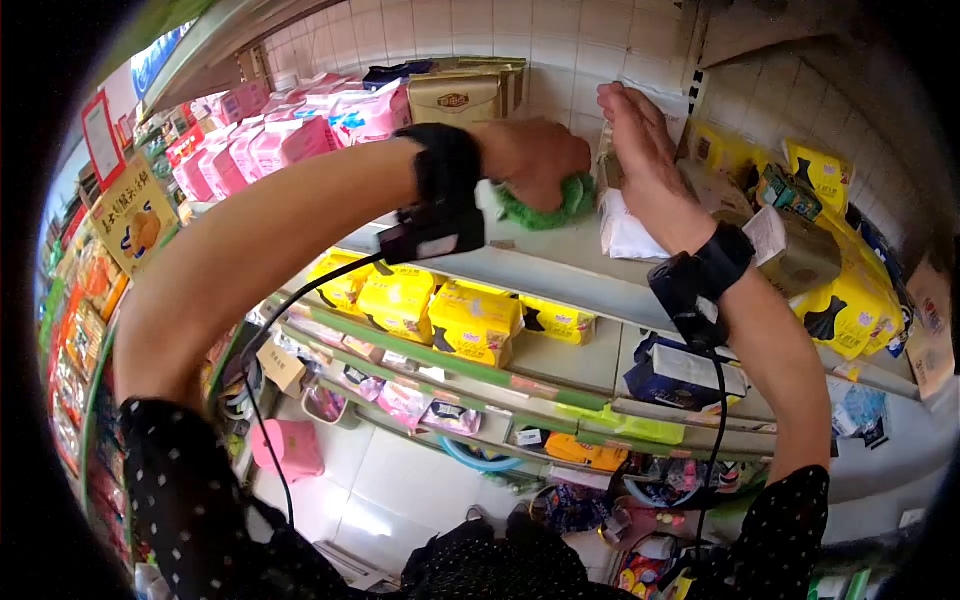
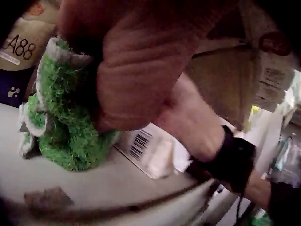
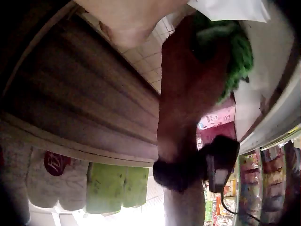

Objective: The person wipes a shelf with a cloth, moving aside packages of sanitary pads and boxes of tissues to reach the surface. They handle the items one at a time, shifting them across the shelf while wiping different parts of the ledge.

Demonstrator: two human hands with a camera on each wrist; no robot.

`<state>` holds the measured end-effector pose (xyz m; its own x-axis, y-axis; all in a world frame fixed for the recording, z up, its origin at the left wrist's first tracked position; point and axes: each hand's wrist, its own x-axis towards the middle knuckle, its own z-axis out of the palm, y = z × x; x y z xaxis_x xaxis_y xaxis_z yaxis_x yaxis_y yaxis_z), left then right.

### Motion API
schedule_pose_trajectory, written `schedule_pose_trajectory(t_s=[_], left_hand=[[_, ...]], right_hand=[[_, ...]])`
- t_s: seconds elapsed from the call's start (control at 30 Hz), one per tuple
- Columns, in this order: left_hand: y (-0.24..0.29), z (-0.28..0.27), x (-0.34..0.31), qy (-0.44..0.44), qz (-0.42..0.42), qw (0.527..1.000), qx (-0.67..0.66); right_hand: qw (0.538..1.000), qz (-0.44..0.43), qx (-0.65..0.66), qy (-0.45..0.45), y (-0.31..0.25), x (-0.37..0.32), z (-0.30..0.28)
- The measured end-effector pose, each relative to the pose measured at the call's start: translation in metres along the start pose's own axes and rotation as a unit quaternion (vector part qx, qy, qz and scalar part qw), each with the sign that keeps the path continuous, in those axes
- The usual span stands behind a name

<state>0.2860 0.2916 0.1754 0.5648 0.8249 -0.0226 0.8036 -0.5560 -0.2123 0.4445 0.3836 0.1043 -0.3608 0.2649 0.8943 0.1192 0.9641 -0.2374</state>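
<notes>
My left hand (image 1: 535, 160) grips a fuzzy green cleaning cloth (image 1: 545, 203) against the pale upper shelf (image 1: 530, 240). In the left wrist view the cloth (image 2: 70, 127) shows white edging and lies bunched under the hand (image 2: 136, 70). To its right, my right hand (image 1: 645, 150) is held with fingers straight and together, its palm side toward a white package (image 1: 625, 228). A barcode marks that package (image 2: 150, 153) in the left wrist view. In the right wrist view the green cloth (image 3: 240, 61) shows beyond the left hand (image 3: 188, 80).
Pink packs (image 1: 290, 140) and a gold bag (image 1: 455, 97) stand left on the upper shelf. Yellow packs (image 1: 470, 322) fill part of the shelf below; more yellow packs (image 1: 850, 300) are stacked at right. A tiled wall (image 1: 570, 50) backs the shelf. A pink stool (image 1: 287, 447) stands on the floor.
</notes>
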Motion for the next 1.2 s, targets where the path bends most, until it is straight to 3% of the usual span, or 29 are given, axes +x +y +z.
schedule_pose_trajectory(t_s=[0.03,0.1,0.2,0.3,0.37,0.43,0.5,0.53,0.77,0.8,0.83,0.9,1.0,1.07,1.13,1.17,1.2], left_hand=[[0.007,-0.004,-0.012,-0.002,0.023,1.000,0.009],[0.021,-0.013,-0.026,-0.086,-0.001,0.996,0.004],[0.022,-0.008,-0.031,-0.028,0.019,0.999,-0.003],[0.014,-0.001,-0.009,-0.010,-0.015,0.999,0.026],[0.007,0.000,0.016,-0.030,-0.055,0.997,0.051],[-0.003,-0.002,0.042,-0.060,-0.099,0.991,0.074],[-0.054,0.032,0.090,0.007,-0.042,0.999,0.026],[-0.079,0.051,0.115,0.039,-0.012,0.999,0.004],[-0.115,0.060,0.163,0.047,-0.073,0.996,-0.030],[-0.118,0.059,0.166,0.045,-0.079,0.995,-0.034],[-0.120,0.060,0.168,0.045,-0.085,0.995,-0.034],[-0.121,0.061,0.166,0.041,-0.089,0.995,-0.033],[-0.112,0.057,0.151,0.021,-0.088,0.996,-0.024],[-0.097,0.046,0.129,0.004,-0.071,0.997,-0.013],[-0.071,0.032,0.096,-0.023,-0.042,0.999,-0.008],[-0.056,0.024,0.078,-0.037,-0.037,0.999,-0.006],[-0.021,-0.001,0.050,-0.089,-0.101,0.991,0.022]], right_hand=[[0.999,-0.025,-0.040,-0.006,-0.004,-0.002,-0.003],[0.985,0.119,0.122,0.024,-0.013,0.001,0.005],[0.928,0.312,0.201,0.036,-0.040,0.019,0.000],[0.922,0.324,0.201,0.061,-0.053,0.022,0.002],[0.961,0.220,0.162,0.043,-0.041,0.013,0.003],[0.959,0.227,0.161,0.054,-0.041,0.013,0.001],[0.912,0.346,0.197,0.095,-0.060,0.024,0.003],[0.940,0.306,0.126,0.088,-0.043,0.028,0.015],[0.912,0.361,0.153,0.121,-0.063,0.030,0.008],[0.929,0.315,0.168,0.099,-0.059,0.029,0.007],[0.912,0.367,0.150,0.107,-0.056,0.034,0.010],[0.911,0.371,0.158,0.088,-0.052,0.034,0.008],[0.939,0.268,0.177,0.126,-0.057,0.022,0.010],[0.931,0.297,0.181,0.114,-0.051,0.025,0.010],[0.921,0.313,0.206,0.106,-0.056,0.025,0.011],[0.949,0.284,0.135,0.036,-0.033,0.027,0.013],[0.939,0.290,0.170,0.066,-0.035,0.026,0.014]])
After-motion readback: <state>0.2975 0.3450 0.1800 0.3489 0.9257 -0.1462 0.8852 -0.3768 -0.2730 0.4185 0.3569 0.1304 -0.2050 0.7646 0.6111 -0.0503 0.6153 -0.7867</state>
